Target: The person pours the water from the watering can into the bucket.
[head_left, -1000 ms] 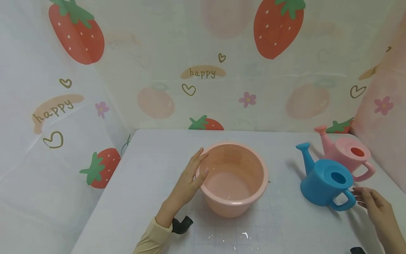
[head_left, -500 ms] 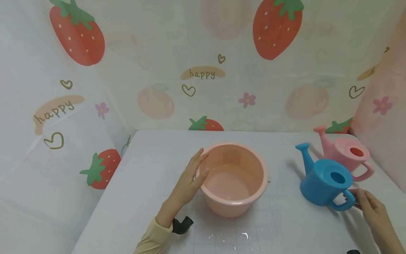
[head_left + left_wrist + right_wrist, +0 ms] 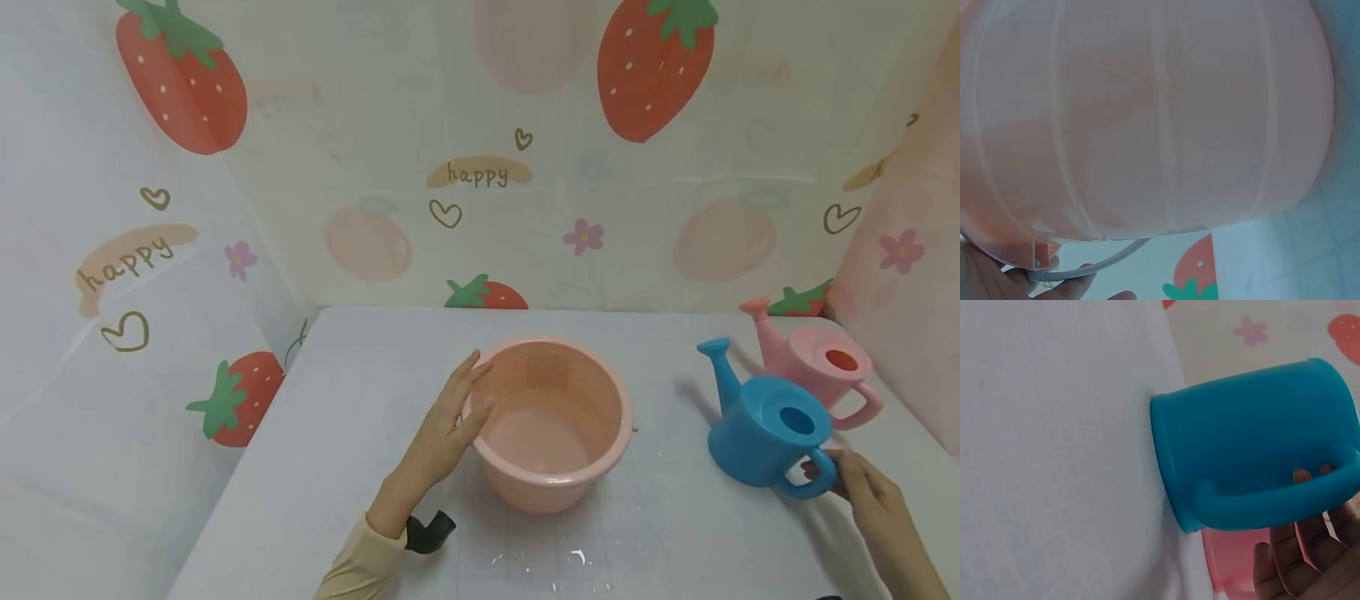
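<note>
A peach-pink bucket (image 3: 551, 492) stands mid-table in the head view, its inside facing up. My left hand (image 3: 442, 437) rests at its left rim, fingers extended and thumb over the edge. In the left wrist view, the bucket's ribbed side (image 3: 1166, 112) and grey bail handle (image 3: 1097, 265) show beside the fingers. A blue watering can (image 3: 761, 437) stands upright on the right. The fingers of my right hand (image 3: 870, 492) reach through its handle loop, loosely extended. The right wrist view shows two fingertips past the blue handle (image 3: 1272, 509), with the little finger outside it.
Behind the blue can stands a pink watering can (image 3: 813, 362) with an orange-red opening. Water drops (image 3: 577, 557) lie on the white tabletop (image 3: 360, 383) in front of the bucket. Strawberry-printed cloth walls (image 3: 360, 183) enclose the back and sides.
My right hand has moved left, its fingers going from beside the blue watering can's handle into the loop. The left hand, bucket and both cans stay in place.
</note>
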The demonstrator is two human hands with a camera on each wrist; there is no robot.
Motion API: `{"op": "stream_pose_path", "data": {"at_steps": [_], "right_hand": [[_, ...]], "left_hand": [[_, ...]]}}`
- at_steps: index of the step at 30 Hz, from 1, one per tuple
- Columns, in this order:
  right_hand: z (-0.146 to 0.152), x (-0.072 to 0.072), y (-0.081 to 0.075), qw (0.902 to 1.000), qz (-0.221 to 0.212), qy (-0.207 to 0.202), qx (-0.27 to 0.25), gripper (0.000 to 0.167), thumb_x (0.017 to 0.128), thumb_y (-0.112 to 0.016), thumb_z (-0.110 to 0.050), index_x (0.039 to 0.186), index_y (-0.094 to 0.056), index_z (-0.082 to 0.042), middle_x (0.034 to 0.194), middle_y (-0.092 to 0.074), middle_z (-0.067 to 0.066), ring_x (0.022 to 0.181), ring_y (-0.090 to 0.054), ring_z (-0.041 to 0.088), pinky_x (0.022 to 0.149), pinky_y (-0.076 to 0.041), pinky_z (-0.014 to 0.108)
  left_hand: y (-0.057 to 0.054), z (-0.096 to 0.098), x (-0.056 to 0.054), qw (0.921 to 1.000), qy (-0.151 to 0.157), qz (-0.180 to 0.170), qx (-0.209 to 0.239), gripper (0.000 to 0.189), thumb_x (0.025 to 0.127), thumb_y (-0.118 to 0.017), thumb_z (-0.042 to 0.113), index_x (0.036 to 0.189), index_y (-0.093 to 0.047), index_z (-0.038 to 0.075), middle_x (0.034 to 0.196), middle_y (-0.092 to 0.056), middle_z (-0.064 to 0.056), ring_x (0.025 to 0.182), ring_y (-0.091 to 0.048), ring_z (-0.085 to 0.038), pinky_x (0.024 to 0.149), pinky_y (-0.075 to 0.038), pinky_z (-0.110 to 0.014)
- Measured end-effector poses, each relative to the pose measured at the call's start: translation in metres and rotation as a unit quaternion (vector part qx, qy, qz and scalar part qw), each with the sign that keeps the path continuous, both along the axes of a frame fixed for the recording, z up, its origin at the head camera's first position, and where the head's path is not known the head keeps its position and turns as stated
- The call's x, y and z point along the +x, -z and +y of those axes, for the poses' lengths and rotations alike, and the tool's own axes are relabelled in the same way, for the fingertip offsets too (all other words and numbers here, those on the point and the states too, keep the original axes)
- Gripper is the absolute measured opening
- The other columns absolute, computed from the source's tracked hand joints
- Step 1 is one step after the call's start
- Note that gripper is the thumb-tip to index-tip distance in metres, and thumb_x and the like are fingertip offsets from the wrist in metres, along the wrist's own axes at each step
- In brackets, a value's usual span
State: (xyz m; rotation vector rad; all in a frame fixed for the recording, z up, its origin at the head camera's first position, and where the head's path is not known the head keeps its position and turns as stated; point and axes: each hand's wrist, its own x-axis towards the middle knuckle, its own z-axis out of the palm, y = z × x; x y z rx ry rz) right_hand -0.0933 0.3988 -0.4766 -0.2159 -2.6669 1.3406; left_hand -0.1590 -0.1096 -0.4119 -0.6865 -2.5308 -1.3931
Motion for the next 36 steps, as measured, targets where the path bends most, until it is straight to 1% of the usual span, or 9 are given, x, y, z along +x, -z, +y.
{"op": "stream_pose_path", "data": {"at_steps": [6,10,14,17,21,27,29,33,36], "right_hand": [[-0.011,0.006,-0.006,0.9974,0.059,-0.04,-0.004,0.035,0.103,-0.026,-0.027,0.107,-0.056,-0.008,0.089,-0.056,-0.029,0.087,-0.049,-0.018,0.067,-0.036,0.003],[-0.014,0.007,-0.008,0.9985,0.043,-0.033,0.007,0.037,0.102,-0.03,-0.028,0.107,-0.054,-0.001,0.088,-0.058,-0.026,0.087,-0.049,-0.017,0.066,-0.036,0.006],[-0.019,0.006,-0.008,0.9997,-0.024,0.002,0.003,0.048,0.099,-0.035,-0.039,0.114,-0.048,0.005,0.084,-0.057,-0.024,0.079,-0.043,-0.019,0.09,-0.046,0.041],[-0.024,0.005,-0.007,0.9985,-0.043,0.033,0.009,0.054,0.097,-0.039,-0.044,0.116,-0.047,0.006,0.08,-0.055,-0.023,0.074,-0.039,-0.021,0.082,-0.036,0.069],[-0.03,0.005,-0.006,0.9969,-0.023,0.063,0.042,0.05,0.097,-0.04,-0.042,0.113,-0.049,0.004,0.079,-0.061,-0.015,0.074,-0.038,-0.022,0.081,-0.04,0.065],[-0.037,0.005,-0.003,0.9921,-0.027,0.106,0.061,0.056,0.096,-0.038,-0.048,0.112,-0.048,0.005,0.097,-0.064,0.024,0.071,-0.034,-0.017,0.082,-0.04,0.065],[-0.04,0.004,-0.002,0.9906,-0.015,0.115,0.073,0.054,0.097,-0.037,-0.046,0.111,-0.047,0.006,0.099,-0.062,0.028,0.074,-0.049,-0.005,0.081,-0.042,0.064],[-0.043,0.003,-0.002,0.9872,0.024,0.116,0.107,0.046,0.098,-0.038,-0.04,0.107,-0.046,0.004,0.09,-0.064,0.022,0.07,-0.051,-0.004,0.072,-0.053,0.039],[-0.045,0.004,-0.003,0.9873,0.052,0.097,0.114,0.038,0.1,-0.036,-0.034,0.104,-0.043,0.004,0.086,-0.061,0.017,0.065,-0.039,-0.016,0.058,-0.044,0.013]], "left_hand": [[0.0,0.0,0.0,1.0,0.003,0.006,0.0,0.05,0.096,-0.044,0.04,0.142,-0.036,0.023,0.153,-0.02,0.003,0.14,-0.02,-0.019,0.107,-0.025,-0.054],[0.001,0.0,-0.001,1.0,0.005,0.001,0.001,0.05,0.096,-0.043,0.04,0.142,-0.036,0.023,0.154,-0.02,0.003,0.14,-0.02,-0.018,0.107,-0.025,-0.053],[0.001,0.001,-0.001,1.0,0.004,-0.001,0.002,0.05,0.096,-0.043,0.041,0.142,-0.037,0.024,0.153,-0.021,0.003,0.14,-0.02,-0.017,0.107,-0.025,-0.052],[0.001,0.001,-0.001,1.0,0.001,0.0,0.001,0.049,0.096,-0.043,0.042,0.142,-0.037,0.024,0.153,-0.021,0.004,0.14,-0.02,-0.015,0.107,-0.026,-0.052],[0.001,0.0,-0.001,1.0,-0.001,-0.003,-0.002,0.049,0.096,-0.043,0.043,0.142,-0.037,0.025,0.153,-0.02,0.007,0.14,-0.02,-0.013,0.108,-0.025,-0.051],[0.001,0.0,0.0,1.0,0.002,-0.005,-0.001,0.049,0.096,-0.043,0.042,0.142,-0.036,0.025,0.153,-0.019,0.007,0.14,-0.019,-0.013,0.108,-0.025,-0.05],[0.001,0.0,0.0,1.0,0.002,-0.004,0.0,0.05,0.096,-0.043,0.042,0.142,-0.036,0.025,0.153,-0.02,0.006,0.14,-0.02,-0.014,0.108,-0.025,-0.051],[0.0,0.0,0.0,1.0,0.001,0.002,0.002,0.049,0.096,-0.044,0.04,0.141,-0.038,0.024,0.153,-0.021,0.003,0.14,-0.021,-0.016,0.107,-0.026,-0.052],[0.001,0.0,0.0,1.0,0.001,0.005,0.001,0.049,0.096,-0.044,0.039,0.141,-0.038,0.023,0.153,-0.021,0.003,0.14,-0.021,-0.018,0.107,-0.026,-0.053]]}}
